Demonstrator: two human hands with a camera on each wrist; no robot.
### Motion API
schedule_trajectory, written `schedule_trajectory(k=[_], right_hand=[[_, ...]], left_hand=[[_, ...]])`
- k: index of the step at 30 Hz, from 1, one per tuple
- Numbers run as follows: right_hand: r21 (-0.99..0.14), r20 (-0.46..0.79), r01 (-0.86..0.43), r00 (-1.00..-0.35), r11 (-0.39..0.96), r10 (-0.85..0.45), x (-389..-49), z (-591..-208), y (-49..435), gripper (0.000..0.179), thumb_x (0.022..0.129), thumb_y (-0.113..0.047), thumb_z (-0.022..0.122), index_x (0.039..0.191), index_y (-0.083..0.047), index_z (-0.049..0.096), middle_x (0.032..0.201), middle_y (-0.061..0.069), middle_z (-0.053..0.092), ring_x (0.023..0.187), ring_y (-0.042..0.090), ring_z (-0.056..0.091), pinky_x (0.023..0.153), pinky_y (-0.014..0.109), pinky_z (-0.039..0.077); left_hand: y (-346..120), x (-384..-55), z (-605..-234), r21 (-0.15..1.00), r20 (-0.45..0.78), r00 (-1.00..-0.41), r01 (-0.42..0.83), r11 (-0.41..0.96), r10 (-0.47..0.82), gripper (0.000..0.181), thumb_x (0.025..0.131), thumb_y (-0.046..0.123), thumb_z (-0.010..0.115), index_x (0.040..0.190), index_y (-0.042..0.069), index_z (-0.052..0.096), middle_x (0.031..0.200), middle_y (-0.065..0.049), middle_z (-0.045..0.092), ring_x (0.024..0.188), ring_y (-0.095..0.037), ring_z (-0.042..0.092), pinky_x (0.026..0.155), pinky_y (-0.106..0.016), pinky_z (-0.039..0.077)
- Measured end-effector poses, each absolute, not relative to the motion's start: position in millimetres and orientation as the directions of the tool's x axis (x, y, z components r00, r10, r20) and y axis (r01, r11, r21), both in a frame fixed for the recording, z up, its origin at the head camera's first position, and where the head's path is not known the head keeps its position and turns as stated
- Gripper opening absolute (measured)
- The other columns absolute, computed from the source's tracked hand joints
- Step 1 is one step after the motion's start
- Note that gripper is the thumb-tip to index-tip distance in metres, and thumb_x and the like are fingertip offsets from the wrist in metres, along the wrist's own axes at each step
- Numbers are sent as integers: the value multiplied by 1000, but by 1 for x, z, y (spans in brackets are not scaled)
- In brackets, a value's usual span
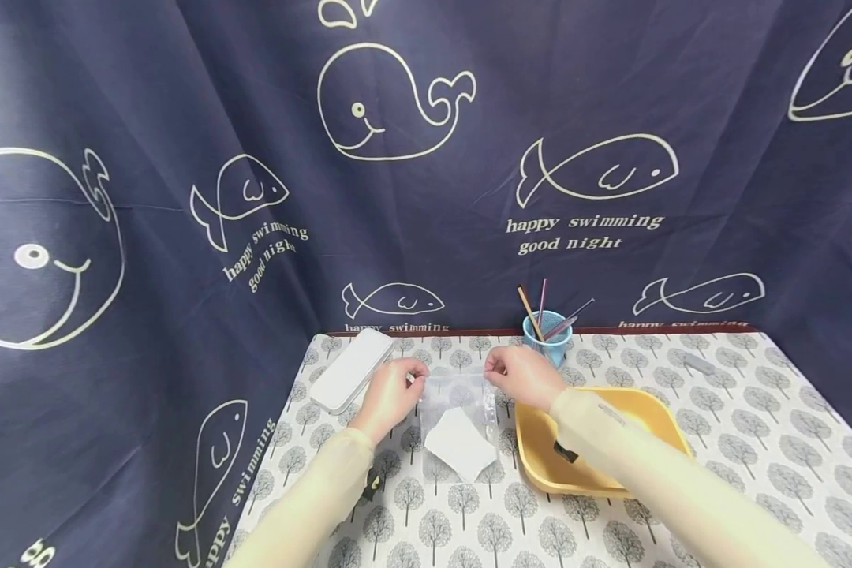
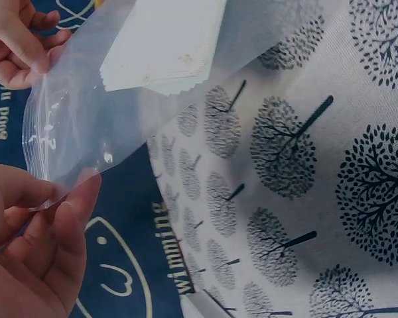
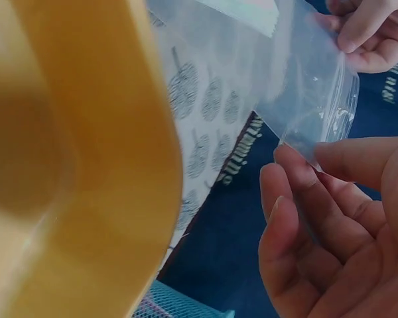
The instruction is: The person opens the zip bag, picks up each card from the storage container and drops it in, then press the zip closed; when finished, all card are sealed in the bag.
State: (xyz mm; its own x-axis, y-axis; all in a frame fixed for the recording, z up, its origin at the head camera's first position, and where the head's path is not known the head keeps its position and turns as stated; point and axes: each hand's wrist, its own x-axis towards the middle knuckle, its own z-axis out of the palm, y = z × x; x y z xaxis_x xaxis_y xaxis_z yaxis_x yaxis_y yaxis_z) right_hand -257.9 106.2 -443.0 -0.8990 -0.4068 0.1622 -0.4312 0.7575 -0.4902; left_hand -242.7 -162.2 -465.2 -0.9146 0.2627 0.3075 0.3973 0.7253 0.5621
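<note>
A clear zip-lock bag (image 1: 436,406) hangs between my two hands, its zip edge uppermost in the head view. Inside it lies a stack of white paper pieces (image 1: 461,446), whose edges look stepped in the left wrist view. My left hand (image 1: 392,393) pinches one top corner of the bag between thumb and fingers. The opposite top corner is pinched by my right hand (image 1: 528,375), with thumb and index finger meeting on the plastic in the right wrist view. Whether the zip is sealed cannot be told.
Beyond my left hand lies a white case (image 1: 353,371). A yellow basket (image 1: 532,454) stands under my right forearm. Behind it is a blue mesh cup (image 1: 558,347) with several pencils. A small grey object (image 1: 699,364) lies at the right. A dark blue curtain (image 1: 426,221) hangs behind the table.
</note>
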Motion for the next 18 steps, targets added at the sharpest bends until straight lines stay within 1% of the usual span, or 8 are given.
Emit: schedule_trajectory(k=[5, 8, 11, 15, 18], right_hand=[[-418, 109, -422, -902, 804, -417, -272, -456, 103, 11, 91, -16, 75, 82, -19, 70, 76, -9, 65, 73, 13, 60, 74, 40, 52], [-369, 78, -423, -901, 828, -426, -280, -465, 102, 9, 89, -14, 74, 81, -18, 72, 78, -7, 67, 74, 15, 62, 74, 42, 54], [-336, 51, -425, -899, 840, -435, -285, -471, 101, 12, 85, -11, 73, 76, -18, 72, 80, -6, 67, 75, 17, 62, 74, 42, 55], [-293, 17, -449, -885, 844, -465, -289, -475, 101, 20, 83, -8, 74, 67, -20, 70, 81, -6, 64, 73, 15, 59, 70, 40, 54], [-267, -11, -450, -883, 852, -469, -291, -478, 101, 20, 83, -8, 75, 67, -20, 71, 82, -6, 64, 73, 15, 60, 68, 40, 54]], left_hand=[[-161, -255, -480, 556, 226, -925, 381, 739, 307, 13, 91, 1, 70, 98, 9, 77, 93, 0, 75, 79, -13, 68, 72, -29, 57], [-159, -261, -488, 552, 176, -926, 374, 746, 334, 13, 91, 2, 71, 100, 8, 78, 95, -1, 76, 88, -18, 70, 80, -35, 58], [-156, -266, -495, 548, 134, -930, 358, 756, 343, 13, 92, 3, 71, 102, 6, 79, 98, -2, 77, 95, -22, 71, 86, -39, 57], [-152, -270, -501, 536, 93, -937, 333, 776, 337, 13, 93, 4, 71, 102, 6, 79, 99, -4, 77, 97, -24, 71, 89, -41, 57], [-149, -272, -505, 516, 64, -942, 314, 797, 330, 14, 93, 5, 70, 104, 7, 79, 100, -5, 77, 97, -24, 71, 89, -41, 57]])
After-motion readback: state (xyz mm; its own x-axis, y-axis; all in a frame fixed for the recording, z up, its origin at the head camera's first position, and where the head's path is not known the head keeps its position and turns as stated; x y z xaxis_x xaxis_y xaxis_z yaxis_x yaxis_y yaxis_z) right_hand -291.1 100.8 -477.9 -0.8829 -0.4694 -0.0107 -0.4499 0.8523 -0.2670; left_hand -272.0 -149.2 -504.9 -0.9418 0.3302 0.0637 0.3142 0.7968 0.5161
